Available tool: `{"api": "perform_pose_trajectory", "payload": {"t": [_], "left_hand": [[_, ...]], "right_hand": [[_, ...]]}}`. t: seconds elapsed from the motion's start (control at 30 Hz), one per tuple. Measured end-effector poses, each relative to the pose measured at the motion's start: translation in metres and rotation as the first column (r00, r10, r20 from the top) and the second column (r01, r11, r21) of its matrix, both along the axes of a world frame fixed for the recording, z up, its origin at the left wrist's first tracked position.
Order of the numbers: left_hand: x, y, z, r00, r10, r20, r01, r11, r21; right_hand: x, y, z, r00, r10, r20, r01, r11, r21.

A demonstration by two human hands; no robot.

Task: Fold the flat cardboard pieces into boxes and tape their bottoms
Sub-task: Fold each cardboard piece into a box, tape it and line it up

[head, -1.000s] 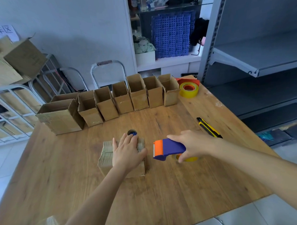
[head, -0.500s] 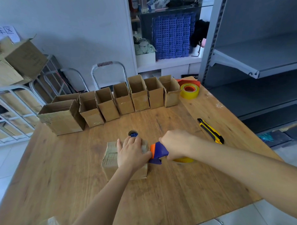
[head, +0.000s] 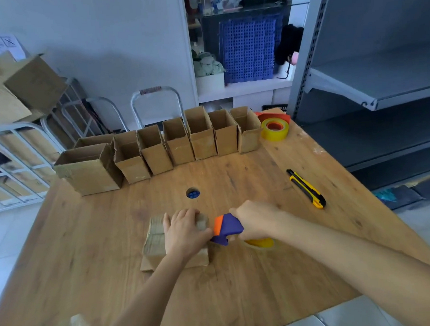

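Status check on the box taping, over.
Left hand pressing flat on the box. Right hand gripping tape dispenser at the box's right edge. Nothing else on the box.

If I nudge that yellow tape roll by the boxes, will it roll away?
Probably not: the tape roll lies flat, hole up, so it should slide rather than roll. It sits near the table corner, so a hard push might drop it off.
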State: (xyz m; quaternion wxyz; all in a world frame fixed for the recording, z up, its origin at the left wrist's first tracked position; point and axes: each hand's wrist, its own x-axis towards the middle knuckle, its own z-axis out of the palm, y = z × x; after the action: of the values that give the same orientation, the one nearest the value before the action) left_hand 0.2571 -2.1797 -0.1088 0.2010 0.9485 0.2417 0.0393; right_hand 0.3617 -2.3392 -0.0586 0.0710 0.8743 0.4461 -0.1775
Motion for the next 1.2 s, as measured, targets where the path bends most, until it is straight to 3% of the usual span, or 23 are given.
{"api": "perform_pose_trajectory", "payload": {"t": [0.13, 0.3, 0.63, 0.83, 1.03, 1.2], "left_hand": [[-0.005, 0.009, -0.004, 1.000, -0.004, 0.017, 0.005, 0.998, -0.056], [-0.008, 0.015, -0.007, 0.999, -0.033, 0.028, 0.035, 0.995, -0.098], [-0.009, 0.016, -0.009, 0.998, -0.039, 0.039, 0.043, 0.995, -0.094], [-0.009, 0.014, -0.010, 0.999, -0.030, 0.037, 0.033, 0.997, -0.070], [-0.009, 0.013, -0.009, 0.999, -0.029, 0.041, 0.031, 0.998, -0.053], [-0.008, 0.013, -0.010, 0.999, -0.035, 0.029, 0.036, 0.998, -0.046]], "right_hand": [[0.006, 0.006, 0.010, 0.991, 0.105, 0.087, -0.104, 0.995, -0.015], [0.019, -0.008, 0.015, 0.979, 0.183, 0.090, -0.184, 0.983, 0.001], [0.019, -0.046, -0.001, 0.995, 0.100, 0.002, -0.100, 0.988, 0.119], [0.003, -0.015, -0.002, 0.987, 0.139, 0.078, -0.141, 0.990, 0.019], [-0.010, 0.031, 0.013, 0.894, 0.312, 0.320, -0.257, 0.945, -0.203], [-0.008, 0.043, 0.014, 0.926, 0.286, 0.247, -0.218, 0.938, -0.270]]}}
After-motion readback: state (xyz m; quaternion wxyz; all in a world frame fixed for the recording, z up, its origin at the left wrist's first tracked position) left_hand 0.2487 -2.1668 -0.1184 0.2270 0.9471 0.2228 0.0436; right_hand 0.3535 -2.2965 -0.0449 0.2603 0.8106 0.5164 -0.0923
